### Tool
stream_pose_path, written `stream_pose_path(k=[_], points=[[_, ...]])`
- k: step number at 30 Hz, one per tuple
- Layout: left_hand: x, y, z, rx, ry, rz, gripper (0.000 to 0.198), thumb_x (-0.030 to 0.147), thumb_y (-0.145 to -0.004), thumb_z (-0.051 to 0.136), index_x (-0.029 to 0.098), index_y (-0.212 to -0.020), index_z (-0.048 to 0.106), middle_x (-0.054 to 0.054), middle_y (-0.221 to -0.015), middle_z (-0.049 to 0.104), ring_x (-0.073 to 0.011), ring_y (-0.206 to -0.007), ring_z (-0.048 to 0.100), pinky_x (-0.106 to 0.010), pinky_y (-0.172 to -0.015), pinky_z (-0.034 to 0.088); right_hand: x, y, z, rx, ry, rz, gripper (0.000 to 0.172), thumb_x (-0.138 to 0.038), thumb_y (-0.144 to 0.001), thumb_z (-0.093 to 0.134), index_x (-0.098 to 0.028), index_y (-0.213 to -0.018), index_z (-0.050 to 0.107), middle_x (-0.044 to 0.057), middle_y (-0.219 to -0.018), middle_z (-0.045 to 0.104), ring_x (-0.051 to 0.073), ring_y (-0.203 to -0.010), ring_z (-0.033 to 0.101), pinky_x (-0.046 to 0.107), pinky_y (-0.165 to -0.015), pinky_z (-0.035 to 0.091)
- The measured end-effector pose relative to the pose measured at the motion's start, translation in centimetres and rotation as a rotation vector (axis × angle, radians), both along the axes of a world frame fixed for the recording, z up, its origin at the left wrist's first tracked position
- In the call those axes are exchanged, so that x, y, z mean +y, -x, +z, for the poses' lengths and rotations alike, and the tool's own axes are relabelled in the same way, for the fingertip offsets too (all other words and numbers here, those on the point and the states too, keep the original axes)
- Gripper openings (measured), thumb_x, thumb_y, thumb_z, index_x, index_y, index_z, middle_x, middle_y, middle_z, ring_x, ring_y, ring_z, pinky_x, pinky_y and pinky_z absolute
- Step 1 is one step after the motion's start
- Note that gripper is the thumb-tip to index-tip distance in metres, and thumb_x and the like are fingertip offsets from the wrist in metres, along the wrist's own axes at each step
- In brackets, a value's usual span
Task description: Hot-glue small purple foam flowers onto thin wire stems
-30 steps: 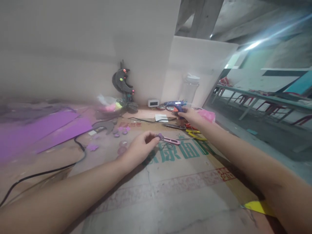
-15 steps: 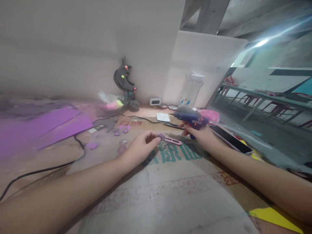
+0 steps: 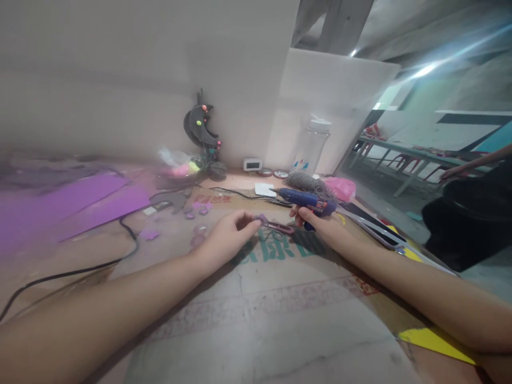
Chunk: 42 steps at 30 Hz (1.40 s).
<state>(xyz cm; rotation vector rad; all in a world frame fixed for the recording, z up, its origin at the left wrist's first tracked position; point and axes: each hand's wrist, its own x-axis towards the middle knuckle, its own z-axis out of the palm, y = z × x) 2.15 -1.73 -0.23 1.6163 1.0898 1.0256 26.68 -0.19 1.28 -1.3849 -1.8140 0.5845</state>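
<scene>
My left hand [image 3: 228,234] pinches a small purple flower piece [image 3: 262,218] just above the cardboard sheet [image 3: 280,298]. Right beside the flower lies a pink utility knife [image 3: 280,228]. My right hand [image 3: 320,224] is closed round the grip of a blue glue gun [image 3: 304,198], whose nozzle points left toward the flower piece. The two hands are close together at mid table.
Purple foam sheets [image 3: 72,205] lie at the left, with small purple cut-outs [image 3: 196,210] and a black cable [image 3: 128,234]. A dark moon ornament [image 3: 200,128], a clear jar [image 3: 312,146] and a small clock [image 3: 253,164] stand by the wall. A phone [image 3: 368,218] lies right. Another person's arm [image 3: 476,162] shows far right.
My right hand picked the glue gun up from the back of the table and brought it near my left hand. The left hand kept holding the flower piece.
</scene>
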Motion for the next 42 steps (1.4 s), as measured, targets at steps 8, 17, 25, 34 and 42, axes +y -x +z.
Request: stream_pose_path(k=[8, 17, 25, 34, 42], points=[[0.3, 0.2, 0.0, 0.050, -0.072, 0.115, 0.024, 0.040, -0.082, 0.062, 0.017, -0.084, 0.066, -0.003, -0.081, 0.069, -0.0156, -0.072, 0.061, -0.025, -0.064, 0.043, -1.2, 0.1, 0.1, -0.152, -0.102, 0.109, 0.034, -0.051, -0.089, 0.052, -0.022, -0.082, 0.069, 0.005, -0.089, 0.072, 0.024, -0.087, 0.066, 0.037, -0.081, 0.053], [0.2, 0.4, 0.1, 0.081, -0.117, 0.143, 0.021, 0.038, -0.083, 0.062, 0.017, -0.086, 0.066, -0.002, -0.082, 0.069, -0.0153, -0.072, 0.061, -0.025, -0.065, 0.044, -2.3, 1.1, 0.4, -0.148, -0.205, 0.175, 0.024, -0.047, -0.083, 0.062, -0.023, -0.078, 0.062, 0.004, -0.077, 0.068, 0.021, -0.072, 0.065, 0.034, -0.068, 0.055], [0.2, 0.3, 0.1, 0.078, -0.140, 0.138, 0.020, 0.035, -0.084, 0.061, 0.016, -0.086, 0.066, -0.003, -0.083, 0.070, -0.0158, -0.074, 0.061, -0.026, -0.066, 0.044, -2.1, 0.6, 0.0, -0.203, -0.168, 0.168, 0.024, -0.044, -0.082, 0.065, -0.019, -0.081, 0.064, 0.003, -0.077, 0.068, 0.019, -0.072, 0.063, 0.029, -0.065, 0.050], [0.0, 0.2, 0.3, 0.102, -0.125, 0.149, 0.020, 0.037, -0.084, 0.061, 0.017, -0.085, 0.066, -0.001, -0.079, 0.069, -0.0145, -0.070, 0.060, -0.024, -0.062, 0.042, -1.8, 0.3, -0.7, -0.237, -0.145, 0.118, 0.020, -0.042, -0.083, 0.064, -0.023, -0.083, 0.067, 0.003, -0.079, 0.069, 0.022, -0.072, 0.064, 0.032, -0.060, 0.052], [0.0, 0.3, 0.3, 0.116, -0.137, 0.156, 0.019, 0.036, -0.083, 0.061, 0.018, -0.084, 0.066, -0.001, -0.078, 0.069, -0.0147, -0.070, 0.060, -0.024, -0.063, 0.043, -2.0, 0.5, -0.5, -0.211, -0.091, 0.107, 0.024, -0.047, -0.082, 0.064, -0.024, -0.081, 0.067, 0.005, -0.078, 0.069, 0.024, -0.074, 0.065, 0.036, -0.062, 0.054]])
